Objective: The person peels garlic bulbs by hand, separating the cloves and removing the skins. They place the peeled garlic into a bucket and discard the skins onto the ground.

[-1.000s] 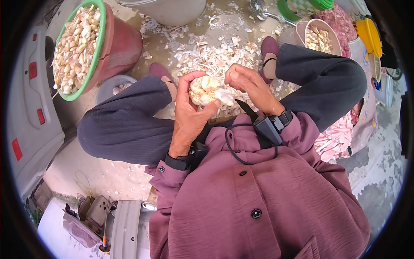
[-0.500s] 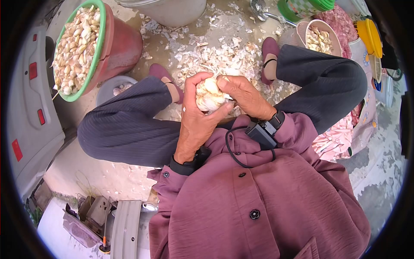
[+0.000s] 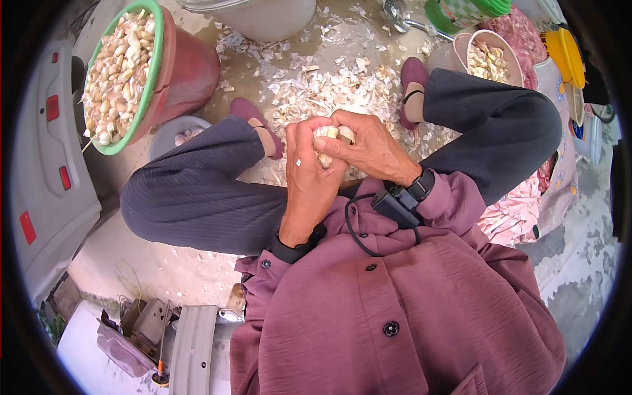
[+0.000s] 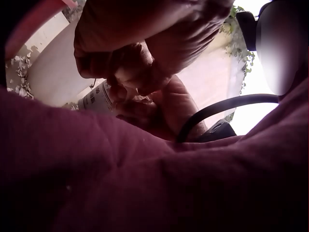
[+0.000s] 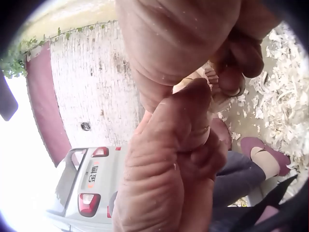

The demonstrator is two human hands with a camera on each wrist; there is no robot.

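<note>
Between the person's two hands is a whitish garlic bulb [image 3: 325, 133], mostly covered by fingers in the head view. The left hand [image 3: 311, 172] grips it from the left, fingers curled over its far side. From the right, the right hand [image 3: 374, 150] closes over the bulb, its thumb lying across the top. Fingers of both hands meet around the garlic, above the peel-littered ground between the legs. In the right wrist view only a pale sliver of the bulb [image 5: 187, 81] shows between the hands. A small white flake sticks to the left hand's back.
Papery garlic skins [image 3: 342, 89] cover the ground ahead, between two maroon shoes. A red bucket [image 3: 191, 72] with a green-rimmed basin of cloves stands at left. A pale tub [image 3: 475, 41] of cloves sits at right, near a metal ladle [image 3: 395, 14]. A vehicle [image 3: 49, 164] borders the left.
The right hand has come in from the right onto the bulb and now wraps over it. The left hand has shifted slightly right, and the garlic is more hidden.
</note>
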